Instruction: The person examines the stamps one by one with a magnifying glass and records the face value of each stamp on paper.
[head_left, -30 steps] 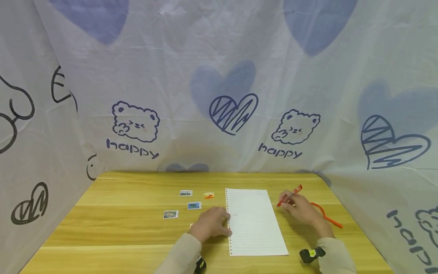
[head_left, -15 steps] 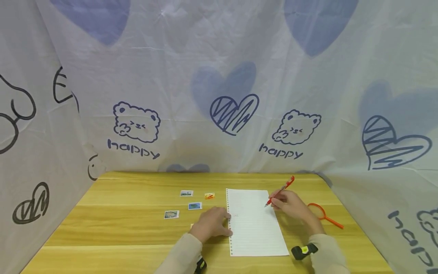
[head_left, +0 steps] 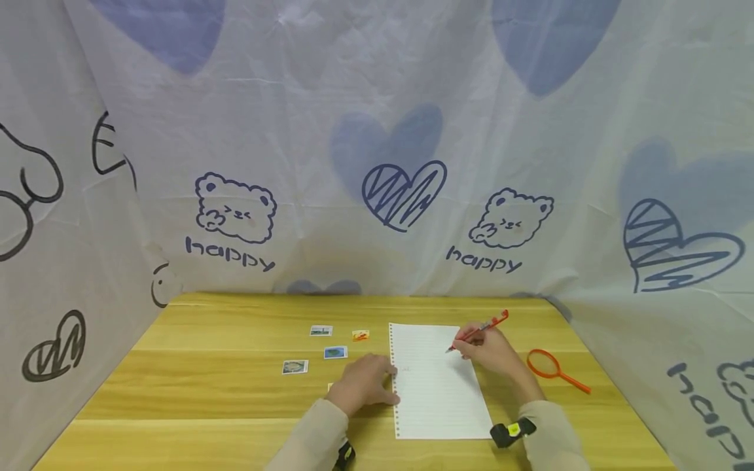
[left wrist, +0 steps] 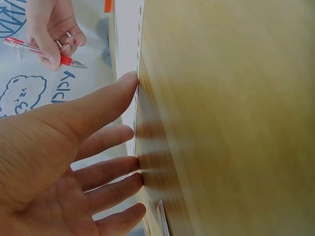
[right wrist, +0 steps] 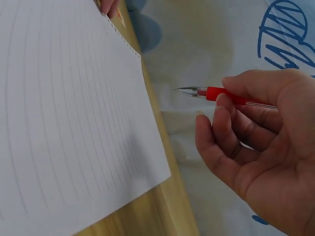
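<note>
A red pen point(head_left: 497, 320) is pinched between the thumb and fingers of my right hand point(head_left: 493, 353). Its bare tip points left and sits above the upper right part of a lined sheet of paper point(head_left: 438, 399). In the right wrist view the pen tip point(right wrist: 189, 91) is apart from the page. My left hand point(head_left: 364, 381) rests at the sheet's punched left edge, thumb and fingertips touching it. From the left wrist view, those fingers point(left wrist: 110, 172) are spread and fairly straight. Faint reddish writing point(head_left: 404, 369) shows near the left margin.
Several small picture stamps lie left of the paper, among them a blue one point(head_left: 336, 352) and a green-grey one point(head_left: 295, 367). One more is partly hidden by my left hand. An orange magnifying glass point(head_left: 574, 383) lies right of my right forearm. A printed cloth point(head_left: 318, 216) hangs behind the table.
My right hand has moved left with the pen, from beside the sheet to over its upper right part. The magnifying glass has come fully into view. My left hand has stayed put.
</note>
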`<control>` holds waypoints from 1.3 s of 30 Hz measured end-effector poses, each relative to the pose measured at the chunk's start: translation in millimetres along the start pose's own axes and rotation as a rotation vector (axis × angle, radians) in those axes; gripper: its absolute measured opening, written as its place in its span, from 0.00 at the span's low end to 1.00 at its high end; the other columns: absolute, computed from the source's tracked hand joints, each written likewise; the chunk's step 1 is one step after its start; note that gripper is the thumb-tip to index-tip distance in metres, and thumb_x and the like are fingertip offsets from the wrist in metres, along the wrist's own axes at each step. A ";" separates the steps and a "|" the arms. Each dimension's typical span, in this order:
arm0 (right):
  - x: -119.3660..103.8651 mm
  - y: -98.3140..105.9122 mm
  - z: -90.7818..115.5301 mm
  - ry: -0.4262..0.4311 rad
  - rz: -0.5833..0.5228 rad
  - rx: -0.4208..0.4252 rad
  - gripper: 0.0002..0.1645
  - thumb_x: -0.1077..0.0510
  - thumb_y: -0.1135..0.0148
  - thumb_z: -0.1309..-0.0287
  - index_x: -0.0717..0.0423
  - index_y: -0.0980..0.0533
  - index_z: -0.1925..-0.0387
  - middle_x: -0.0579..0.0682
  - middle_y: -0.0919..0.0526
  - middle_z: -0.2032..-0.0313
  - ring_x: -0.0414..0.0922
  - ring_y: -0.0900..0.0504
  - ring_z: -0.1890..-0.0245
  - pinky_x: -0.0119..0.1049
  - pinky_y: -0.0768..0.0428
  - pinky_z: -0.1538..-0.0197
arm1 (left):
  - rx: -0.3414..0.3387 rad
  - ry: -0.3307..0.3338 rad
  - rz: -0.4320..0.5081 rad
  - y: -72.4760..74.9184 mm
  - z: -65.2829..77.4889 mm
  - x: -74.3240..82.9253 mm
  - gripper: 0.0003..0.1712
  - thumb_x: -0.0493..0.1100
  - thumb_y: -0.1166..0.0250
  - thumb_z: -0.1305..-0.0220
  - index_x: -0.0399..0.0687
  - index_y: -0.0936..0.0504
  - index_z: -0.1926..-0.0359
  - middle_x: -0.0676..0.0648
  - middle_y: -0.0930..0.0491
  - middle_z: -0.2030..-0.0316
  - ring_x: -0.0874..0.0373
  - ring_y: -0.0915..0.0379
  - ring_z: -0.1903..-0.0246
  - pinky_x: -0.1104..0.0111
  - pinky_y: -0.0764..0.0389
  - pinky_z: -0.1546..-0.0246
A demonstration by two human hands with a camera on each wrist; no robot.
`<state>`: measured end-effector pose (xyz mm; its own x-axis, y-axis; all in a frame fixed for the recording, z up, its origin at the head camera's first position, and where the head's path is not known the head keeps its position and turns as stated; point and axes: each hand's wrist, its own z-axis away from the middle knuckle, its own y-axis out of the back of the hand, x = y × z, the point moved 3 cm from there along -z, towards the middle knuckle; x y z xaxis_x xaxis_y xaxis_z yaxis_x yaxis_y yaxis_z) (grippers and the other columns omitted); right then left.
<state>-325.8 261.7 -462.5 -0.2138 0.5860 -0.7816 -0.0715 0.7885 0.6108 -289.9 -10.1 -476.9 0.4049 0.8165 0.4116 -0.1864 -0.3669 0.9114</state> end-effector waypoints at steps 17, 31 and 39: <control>-3.9 -18.2 -0.3 -0.012 -0.145 -0.138 0.16 0.55 0.31 0.34 0.64 0.18 0.54 0.63 0.11 0.58 0.45 0.11 0.62 0.33 0.11 0.56 | -0.001 -0.026 0.012 -0.1 -1.4 -0.7 0.29 0.50 0.18 0.49 0.45 0.13 0.46 0.46 0.14 0.45 0.47 0.19 0.44 0.53 0.17 0.43; -8.8 -38.1 -7.0 0.007 -0.175 -0.142 0.16 0.61 0.32 0.35 0.71 0.18 0.53 0.68 0.11 0.59 0.51 0.09 0.64 0.34 0.10 0.59 | 0.006 -0.032 0.021 -2.1 -3.9 -2.7 0.29 0.50 0.18 0.50 0.45 0.12 0.48 0.45 0.13 0.47 0.47 0.19 0.46 0.53 0.17 0.43; -12.3 -47.5 -9.5 -0.007 -0.112 -0.148 0.13 0.60 0.30 0.37 0.67 0.15 0.56 0.58 0.09 0.64 0.40 0.13 0.71 0.32 0.12 0.64 | 0.017 -0.035 0.014 -1.3 -2.8 -2.7 0.28 0.50 0.17 0.51 0.46 0.12 0.49 0.46 0.13 0.47 0.48 0.18 0.46 0.54 0.16 0.46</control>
<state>-329.0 215.2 -480.7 -0.1894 0.4980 -0.8462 -0.2367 0.8133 0.5316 -293.2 -10.5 -479.2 0.4337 0.7953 0.4236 -0.1768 -0.3858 0.9055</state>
